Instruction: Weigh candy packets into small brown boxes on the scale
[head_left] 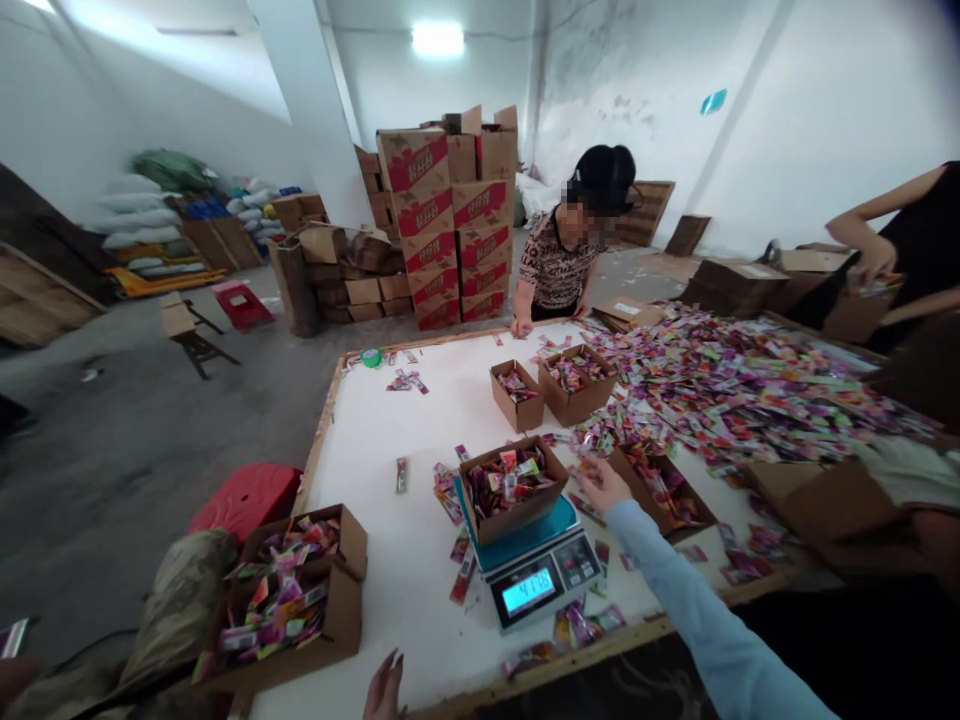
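My right hand (pixel 606 487), in a light blue sleeve, is just right of the filled carton on the scale. Its fingers are closed on what look like small snack packets, partly hidden by the hand. The open carton (pixel 484 530) holds many colourful packets and rests on a digital scale (pixel 529 590) with a lit display. At the lower edge, over the table, my left hand (pixel 385 688) shows only partly; its fingers are apart and hold nothing. Loose packets (pixel 577 625) lie in front of the scale.
Filled cartons (pixel 346 600) stand at the lower left; others (pixel 525 410) stand beyond the scale. A large packet heap (pixel 735 385) covers the table's right side. A co-worker (pixel 562 250) reaches onto the far edge; another person's hand (pixel 874 255) is at right. A red stool (pixel 251 500) stands left.
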